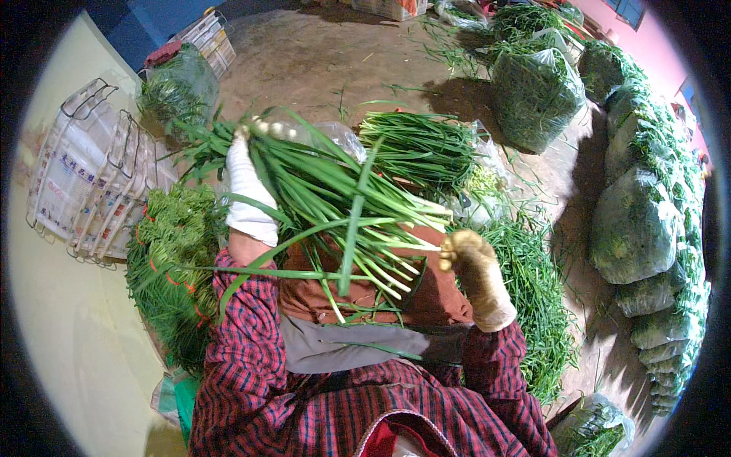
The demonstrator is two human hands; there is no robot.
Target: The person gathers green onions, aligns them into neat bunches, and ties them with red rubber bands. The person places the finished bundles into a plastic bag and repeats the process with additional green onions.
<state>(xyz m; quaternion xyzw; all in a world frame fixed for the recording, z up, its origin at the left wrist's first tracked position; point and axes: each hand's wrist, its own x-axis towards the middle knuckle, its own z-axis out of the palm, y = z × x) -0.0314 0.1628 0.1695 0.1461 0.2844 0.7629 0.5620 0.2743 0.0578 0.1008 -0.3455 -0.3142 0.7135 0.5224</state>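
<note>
My left hand [249,188], in a white glove with a long ribbed cuff, grips a loose bunch of long green garlic chives [325,177] near the leafy end. Its fingertips show beyond the leaves; the palm is hidden. Pale stalk ends fan out toward the right, over a rust-brown cloth [440,291] on my lap. My right hand [469,254], in a stained yellowish glove, has its fingers curled at the pale end of one stalk. A few loose leaves lie on the grey cloth [354,345] across my lap.
Ahead lies a neat stack of chives [420,145]. Right of me is a heap of loose leaves [534,308]; left, tied bundles [177,228] with orange bands. White crates [85,177] lean at the left wall. Filled plastic bags [634,228] line the right, another [534,97] stands ahead.
</note>
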